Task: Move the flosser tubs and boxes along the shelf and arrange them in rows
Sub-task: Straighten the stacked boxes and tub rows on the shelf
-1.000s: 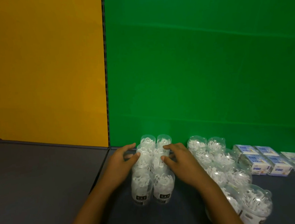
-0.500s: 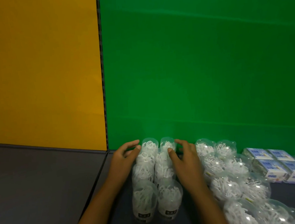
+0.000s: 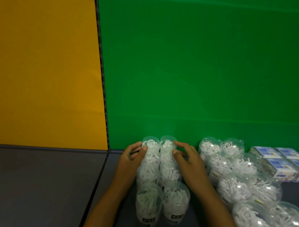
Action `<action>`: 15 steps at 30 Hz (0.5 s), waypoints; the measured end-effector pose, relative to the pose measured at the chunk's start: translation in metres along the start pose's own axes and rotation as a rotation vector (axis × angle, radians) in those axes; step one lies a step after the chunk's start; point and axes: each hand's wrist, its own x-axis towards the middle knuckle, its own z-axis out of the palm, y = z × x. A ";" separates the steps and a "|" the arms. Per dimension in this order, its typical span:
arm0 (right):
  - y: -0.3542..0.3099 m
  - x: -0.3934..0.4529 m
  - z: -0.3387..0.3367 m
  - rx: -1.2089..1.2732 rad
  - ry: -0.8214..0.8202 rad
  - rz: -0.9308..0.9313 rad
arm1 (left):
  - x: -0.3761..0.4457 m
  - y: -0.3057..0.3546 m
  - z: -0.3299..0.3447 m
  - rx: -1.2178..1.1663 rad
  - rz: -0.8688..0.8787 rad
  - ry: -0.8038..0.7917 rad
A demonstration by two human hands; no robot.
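Two rows of clear flosser tubs [image 3: 160, 181] full of white flossers run from the green back wall toward me on the dark shelf [image 3: 43, 195]. My left hand [image 3: 131, 162] presses against the left side of this block and my right hand [image 3: 189, 160] against its right side, fingers spread on the rear tubs. A second double row of tubs [image 3: 237, 178] stands just to the right, apart from the first. White and blue flosser boxes [image 3: 287, 164] sit in rows further right, by the wall.
A yellow panel [image 3: 38, 74] and a green panel [image 3: 203, 59] form the back wall, split by a dark seam. A joint in the shelf surface [image 3: 98, 175] runs diagonally left of my left arm.
Both hands slid forward along the tub block toward the back wall, and the block now sits close to the wall. The view shifted slightly left.
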 end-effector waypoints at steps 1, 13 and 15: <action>0.000 -0.001 0.000 0.006 -0.006 0.004 | 0.000 0.000 0.000 0.010 0.004 0.002; 0.001 -0.010 -0.004 0.051 0.053 0.021 | -0.004 0.000 -0.006 0.005 0.000 -0.029; 0.001 -0.009 -0.004 0.063 0.052 0.026 | -0.003 0.001 -0.005 -0.001 -0.007 -0.025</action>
